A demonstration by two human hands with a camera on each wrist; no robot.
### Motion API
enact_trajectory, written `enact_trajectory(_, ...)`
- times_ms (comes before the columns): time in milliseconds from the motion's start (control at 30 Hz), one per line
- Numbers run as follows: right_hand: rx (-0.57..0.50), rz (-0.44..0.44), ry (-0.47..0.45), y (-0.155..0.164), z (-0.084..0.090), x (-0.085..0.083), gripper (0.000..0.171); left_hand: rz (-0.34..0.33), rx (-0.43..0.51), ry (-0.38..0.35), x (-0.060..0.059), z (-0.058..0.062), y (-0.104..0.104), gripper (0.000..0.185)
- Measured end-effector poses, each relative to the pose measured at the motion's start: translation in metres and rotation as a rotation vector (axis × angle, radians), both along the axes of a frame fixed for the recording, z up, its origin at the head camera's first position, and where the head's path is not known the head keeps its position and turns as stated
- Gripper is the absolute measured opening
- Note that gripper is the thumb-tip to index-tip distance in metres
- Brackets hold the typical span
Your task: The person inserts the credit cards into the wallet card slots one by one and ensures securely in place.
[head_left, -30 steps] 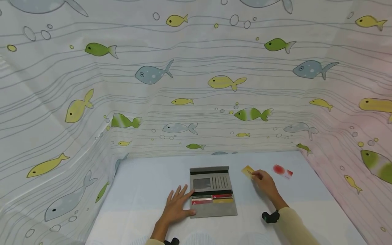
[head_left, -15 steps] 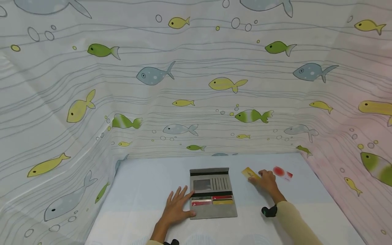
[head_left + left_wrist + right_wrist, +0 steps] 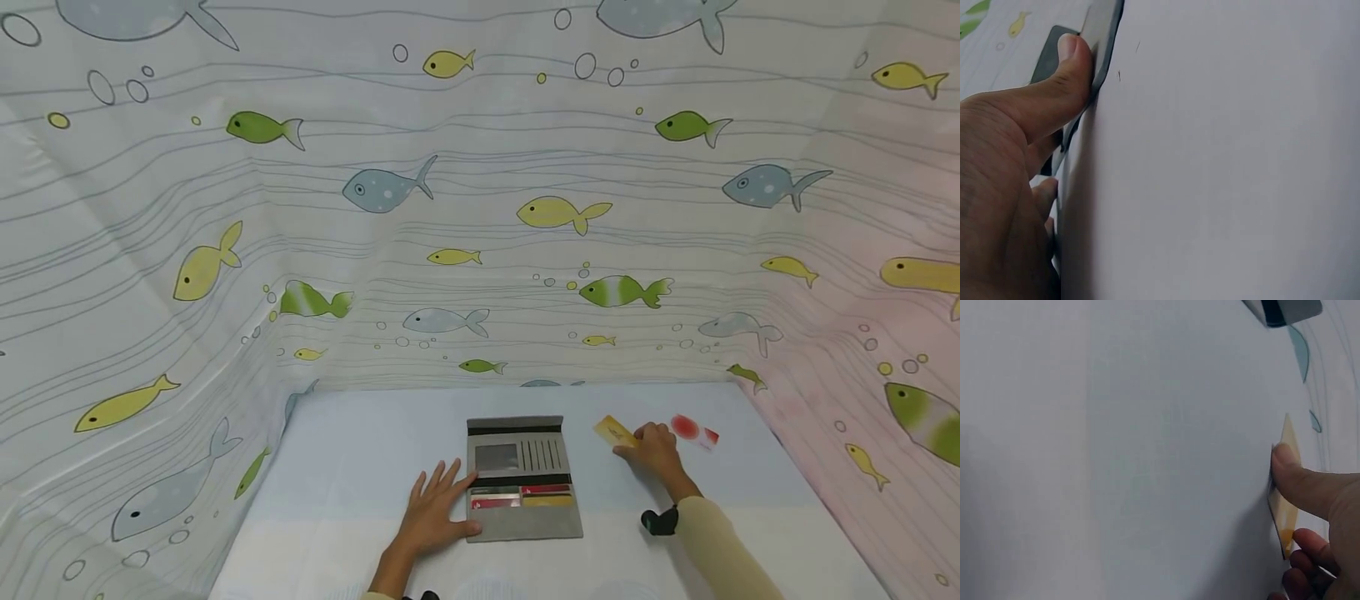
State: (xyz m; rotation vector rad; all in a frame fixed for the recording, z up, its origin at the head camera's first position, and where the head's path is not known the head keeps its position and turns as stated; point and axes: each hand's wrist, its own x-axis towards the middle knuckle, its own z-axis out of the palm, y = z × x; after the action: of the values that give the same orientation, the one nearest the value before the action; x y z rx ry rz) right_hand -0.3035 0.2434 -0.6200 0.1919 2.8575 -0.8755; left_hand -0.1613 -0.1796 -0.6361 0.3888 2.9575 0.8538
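A grey wallet [image 3: 525, 527] lies unfolded on the table, with a dark window and a row of slots in its upper part. Several cards [image 3: 546, 501] sit in the pockets of its lower part. My left hand [image 3: 432, 517] rests at the wallet's left edge, fingers spread, thumb and a fingertip on it. To the wallet's right, my right hand [image 3: 656, 454] pinches a yellow card [image 3: 615, 430] by its edges. In the right wrist view, the thumb presses one side of the yellow card [image 3: 1286, 509], and curled fingers meet its lower end.
A white card with red patches [image 3: 693, 432] lies on the table just beyond my right hand. The pale table [image 3: 360, 450] is bordered at the back and sides by a fish-printed cloth [image 3: 450, 283].
My right hand has shifted its fingers on the yellow card, from its right end to its near and far edges. The left hand and wallet stay as they were.
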Motion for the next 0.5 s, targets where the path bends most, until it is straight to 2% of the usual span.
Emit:
enact_trajectory(267,-0.116,-0.006,0.015,0.005,0.000,0.003,0.067,0.002,0.002,0.013,0.000,-0.001,0.000,0.086)
enact_trajectory(433,-0.199,-0.037,0.016,0.015,0.000,0.008,0.053,-0.002,0.000,0.005,-0.001,0.000,0.000,0.087)
enact_trajectory(500,-0.295,-0.082,0.033,0.019,0.004,0.009,0.046,-0.003,0.004,-0.002,-0.002,0.002,0.001,0.087)
